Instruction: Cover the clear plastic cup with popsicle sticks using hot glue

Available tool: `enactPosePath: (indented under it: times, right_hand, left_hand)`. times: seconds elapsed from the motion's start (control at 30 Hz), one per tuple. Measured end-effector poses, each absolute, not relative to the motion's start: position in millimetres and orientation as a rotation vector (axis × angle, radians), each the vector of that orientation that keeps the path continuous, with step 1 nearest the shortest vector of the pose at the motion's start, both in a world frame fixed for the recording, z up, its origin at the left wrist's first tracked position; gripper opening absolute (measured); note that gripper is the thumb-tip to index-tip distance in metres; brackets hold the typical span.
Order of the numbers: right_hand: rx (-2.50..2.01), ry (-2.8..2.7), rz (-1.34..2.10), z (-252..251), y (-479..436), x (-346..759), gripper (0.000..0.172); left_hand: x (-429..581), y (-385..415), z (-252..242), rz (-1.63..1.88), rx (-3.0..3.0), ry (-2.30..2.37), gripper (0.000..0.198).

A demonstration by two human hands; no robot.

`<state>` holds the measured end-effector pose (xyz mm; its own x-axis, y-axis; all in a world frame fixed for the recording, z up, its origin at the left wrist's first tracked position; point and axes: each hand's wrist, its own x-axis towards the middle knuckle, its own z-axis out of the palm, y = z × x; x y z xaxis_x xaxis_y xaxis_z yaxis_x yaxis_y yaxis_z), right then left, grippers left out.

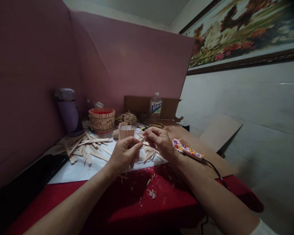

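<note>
Fingers of our left hand [123, 151] and right hand [161, 141] pinching a wooden stick [143, 139] above our red-covered counter [107, 209], scraps [151, 194] near, loose sticks [94, 141] on white paper [63, 174] left, cardboard [210, 164] at right, pink panels [129, 58] left and far, framed picture [245, 34] on the tiled right wall [237, 91].

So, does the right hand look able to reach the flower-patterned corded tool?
Probably yes: the corded tool lies beside the right hand, nothing seen between them, though that hand would likely need to release the small wooden stick first.
</note>
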<state>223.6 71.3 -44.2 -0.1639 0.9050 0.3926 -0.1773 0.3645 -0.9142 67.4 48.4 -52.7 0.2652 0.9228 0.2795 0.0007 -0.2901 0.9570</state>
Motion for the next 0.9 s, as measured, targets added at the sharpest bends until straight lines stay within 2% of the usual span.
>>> enactPosePath:
  times: [0.13, 0.3, 0.43, 0.53, 0.6, 0.8, 0.9]
  right_hand:
    - [-0.784, -1.272, 1.073, -44, 80, 232, 0.034]
    - [-1.150, -1.218, 0.744, -40, 96, 252, 0.036]
    - [-1.340, -1.211, 0.541, -48, 111, 260, 0.026]
    - [-1.492, -1.297, 0.396, -57, 116, 260, 0.014]
    - [-1.595, -1.378, 0.313, -60, 115, 259, 0.013]
    - [-1.812, -1.533, 0.020, -55, 100, 256, 0.023]
    - [-1.807, -1.566, -0.091, -52, 96, 255, 0.024]
  left_hand:
    - [65, 54, -55, 1.214, 1.634, 0.967, 0.028]
    - [59, 54, -56, 1.358, 1.905, 1.146, 0.029]
    - [52, 51, -48, 1.761, 1.950, 1.298, 0.024]
    - [44, 53, -40, 2.056, 1.697, 1.296, 0.017]
    - [39, 58, -37, 2.155, 1.532, 1.286, 0.015]
    - [29, 78, -41, 2.101, 1.353, 1.424, 0.017]
    - [26, 85, -41, 2.047, 1.377, 1.433, 0.024]
